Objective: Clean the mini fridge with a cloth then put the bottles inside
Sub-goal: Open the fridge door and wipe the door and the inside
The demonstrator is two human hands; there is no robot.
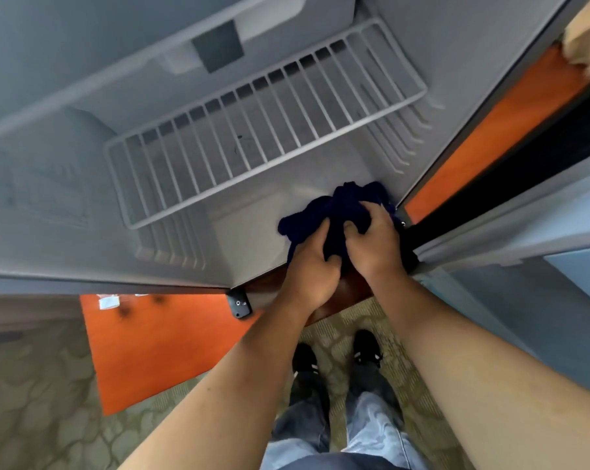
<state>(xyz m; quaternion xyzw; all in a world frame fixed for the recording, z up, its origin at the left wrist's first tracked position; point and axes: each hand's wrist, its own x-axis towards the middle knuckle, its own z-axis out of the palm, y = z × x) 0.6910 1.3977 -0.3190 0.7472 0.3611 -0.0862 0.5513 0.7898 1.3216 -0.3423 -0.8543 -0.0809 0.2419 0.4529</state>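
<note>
Left hand [312,266] and right hand [376,244] are both working the navy cloth [342,203] at the front right corner of the mini fridge [252,239] floor. Fingers of both hands are curling tight round the bunched cloth. Wire shelf [252,123] is sitting above. No bottles are showing. Risk: the wadded cloth is likely skipping the corner seam, or snagging the shelf wires on a wider swipe.

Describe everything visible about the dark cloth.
The dark navy soft fabric cloth is crumpled into a bunch. It lies on the white mini fridge's floor at its front right corner. The left hand and right hand both grip it, fingers curled into its folds.
</note>
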